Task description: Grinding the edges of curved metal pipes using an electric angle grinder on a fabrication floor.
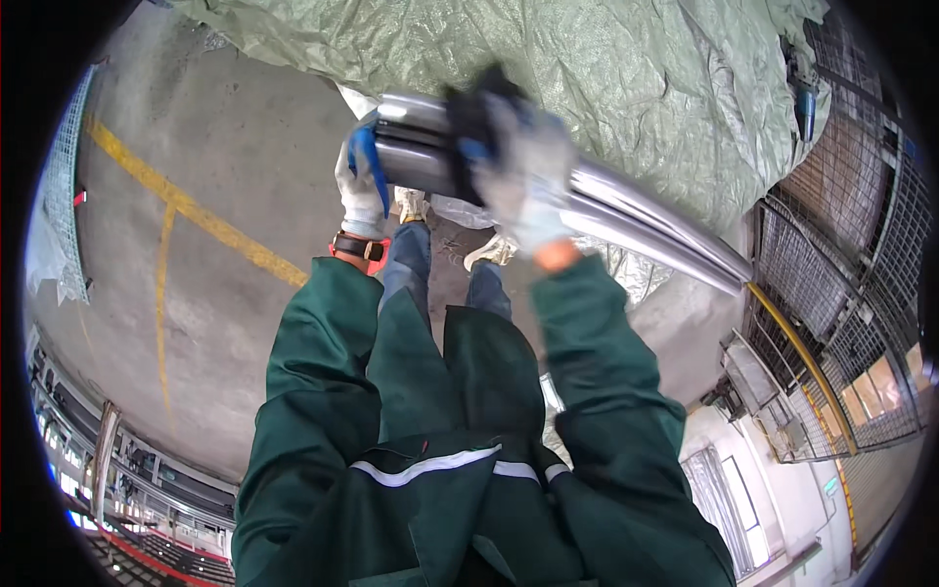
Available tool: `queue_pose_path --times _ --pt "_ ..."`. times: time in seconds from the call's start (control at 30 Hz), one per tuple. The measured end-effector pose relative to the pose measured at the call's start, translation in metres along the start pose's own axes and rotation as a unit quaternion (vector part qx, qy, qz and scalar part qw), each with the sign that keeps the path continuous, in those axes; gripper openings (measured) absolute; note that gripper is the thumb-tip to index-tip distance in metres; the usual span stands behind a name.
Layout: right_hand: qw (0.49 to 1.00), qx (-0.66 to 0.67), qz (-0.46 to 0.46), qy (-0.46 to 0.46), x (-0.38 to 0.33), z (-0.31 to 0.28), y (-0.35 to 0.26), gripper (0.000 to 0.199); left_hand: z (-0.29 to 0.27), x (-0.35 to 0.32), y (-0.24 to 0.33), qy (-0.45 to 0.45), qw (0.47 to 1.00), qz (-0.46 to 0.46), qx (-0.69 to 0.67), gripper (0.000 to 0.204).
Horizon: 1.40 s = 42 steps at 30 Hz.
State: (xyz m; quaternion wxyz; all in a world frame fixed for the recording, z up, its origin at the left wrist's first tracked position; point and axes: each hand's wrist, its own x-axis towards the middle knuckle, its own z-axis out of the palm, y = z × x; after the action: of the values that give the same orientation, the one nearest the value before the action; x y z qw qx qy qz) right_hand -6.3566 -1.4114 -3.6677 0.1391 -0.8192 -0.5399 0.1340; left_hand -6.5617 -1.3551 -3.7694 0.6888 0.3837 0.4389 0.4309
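Several shiny metal tubes (pixel 650 230) lie bundled side by side, slanting from my left hand down toward the right. My left hand (pixel 362 186), in a white and blue glove, is closed around the tubes near their left end. Across the tubes, my gloved right hand (pixel 528 176) presses a black cloth (pixel 468 132) against them. Motion smears this hand and the cloth, and the right fingers are only partly distinct. Beneath and behind the tubes spreads a crumpled pale green plastic sheet (pixel 626 73).
Wire mesh cages (pixel 817 254) with a yellow rail (pixel 802 357) stand at the right. A blue tool-like object (pixel 805 112) sits by the sheet's right edge. Yellow lines (pixel 196 220) mark the concrete floor at the left. Racks (pixel 147 489) stand at the lower left.
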Motion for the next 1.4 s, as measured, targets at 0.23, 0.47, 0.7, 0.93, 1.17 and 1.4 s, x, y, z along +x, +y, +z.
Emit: queue_pose_path --times 0.23,0.47,0.7,0.93,1.17,1.4 --pt "0.99 -0.078 0.105 0.057 -0.178 -0.058 0.263 0.051 0.016 -0.011 0.026 0.018 0.965 -0.009 0.262 0.036" --pt "0.995 -0.032 0.077 0.059 -0.051 0.0 0.018 0.054 0.0 -0.021 -0.006 -0.006 0.957 0.051 0.286 0.034" --pt "0.998 0.022 -0.056 -0.019 0.014 0.036 -0.058 0.06 -0.025 -0.01 -0.01 0.015 0.969 -0.01 0.245 0.032" --pt "0.994 -0.053 0.095 0.004 -0.143 -0.068 0.221 0.048 -0.035 -0.009 -0.008 0.042 0.953 0.025 0.299 0.03" --pt "0.978 -0.074 0.161 0.112 -0.186 -0.044 0.313 0.045 -0.042 0.007 -0.021 0.037 0.962 0.04 0.267 0.029" --pt "0.997 0.03 0.042 0.053 -0.041 0.028 -0.033 0.049 -0.031 0.03 0.021 0.013 0.948 -0.039 0.317 0.034"
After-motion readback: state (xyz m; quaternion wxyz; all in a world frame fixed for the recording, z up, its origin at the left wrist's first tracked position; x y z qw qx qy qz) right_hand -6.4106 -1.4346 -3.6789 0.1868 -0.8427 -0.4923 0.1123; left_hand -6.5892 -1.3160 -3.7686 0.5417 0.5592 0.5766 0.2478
